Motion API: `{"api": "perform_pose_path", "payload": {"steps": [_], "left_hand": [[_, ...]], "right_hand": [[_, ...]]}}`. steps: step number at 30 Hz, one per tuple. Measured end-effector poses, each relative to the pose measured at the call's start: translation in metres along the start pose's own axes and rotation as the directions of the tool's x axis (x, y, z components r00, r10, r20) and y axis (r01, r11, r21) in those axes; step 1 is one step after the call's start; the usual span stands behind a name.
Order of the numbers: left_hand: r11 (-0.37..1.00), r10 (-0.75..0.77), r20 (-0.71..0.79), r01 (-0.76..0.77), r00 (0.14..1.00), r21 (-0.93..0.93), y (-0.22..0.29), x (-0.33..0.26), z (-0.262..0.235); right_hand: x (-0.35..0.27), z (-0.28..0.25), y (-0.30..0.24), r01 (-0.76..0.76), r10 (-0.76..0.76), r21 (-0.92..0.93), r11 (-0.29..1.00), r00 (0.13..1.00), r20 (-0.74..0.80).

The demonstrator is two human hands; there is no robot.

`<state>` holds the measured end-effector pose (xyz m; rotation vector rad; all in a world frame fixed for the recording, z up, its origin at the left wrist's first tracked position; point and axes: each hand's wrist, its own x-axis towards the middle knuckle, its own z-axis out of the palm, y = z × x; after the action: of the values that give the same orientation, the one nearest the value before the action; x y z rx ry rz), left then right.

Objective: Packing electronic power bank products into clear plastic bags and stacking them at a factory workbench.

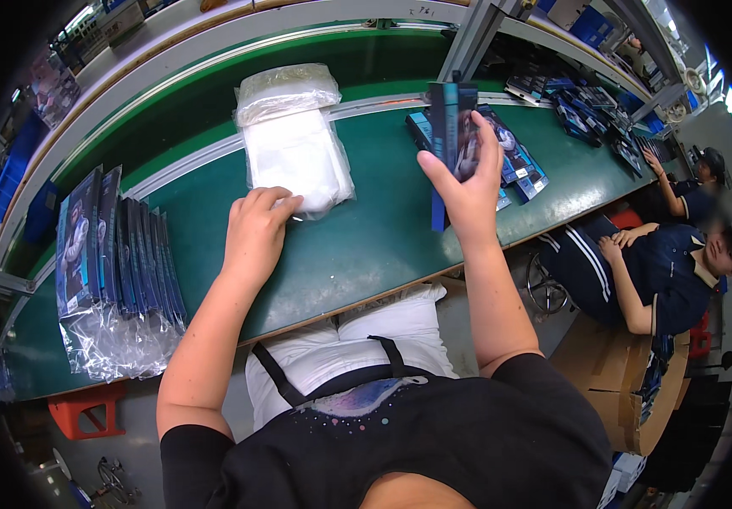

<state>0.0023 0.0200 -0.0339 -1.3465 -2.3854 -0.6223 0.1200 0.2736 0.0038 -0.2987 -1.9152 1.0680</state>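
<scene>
My right hand (473, 188) grips a slim dark blue box (444, 144) and holds it on end above the bench, thumb on one side and fingers on the other. Behind it lie more flat blue boxes (514, 153) with printed pictures. My left hand (255, 227) is at the near edge of a pile of clear plastic bags (294, 157), thumb and forefinger closed on the edge of a bag. At the far left stands a row of bagged blue boxes (120, 246), their loose clear film ends toward me.
The green bench top (349, 263) carries a heap of similar boxes (595, 110) at the right. A metal post (470, 42) rises at the back. Two co-workers (667, 263) sit to the right, beside a cardboard carton (608, 373). A red stool (87, 413) is below at left.
</scene>
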Motion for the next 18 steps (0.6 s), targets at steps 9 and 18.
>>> {"api": "perform_pose_path", "payload": {"steps": [9,18], "left_hand": [[0.964,-0.092,0.018,0.094,0.996,-0.247,0.016,0.008,-0.016],[0.98,-0.025,-0.114,0.002,0.993,-0.2,0.007,0.003,-0.01]], "right_hand": [[-0.041,-0.004,0.035,-0.801,0.152,0.563,-0.204,0.542,0.826],[-0.066,0.005,-0.006,-0.888,0.132,0.46,-0.005,0.456,0.88]]}}
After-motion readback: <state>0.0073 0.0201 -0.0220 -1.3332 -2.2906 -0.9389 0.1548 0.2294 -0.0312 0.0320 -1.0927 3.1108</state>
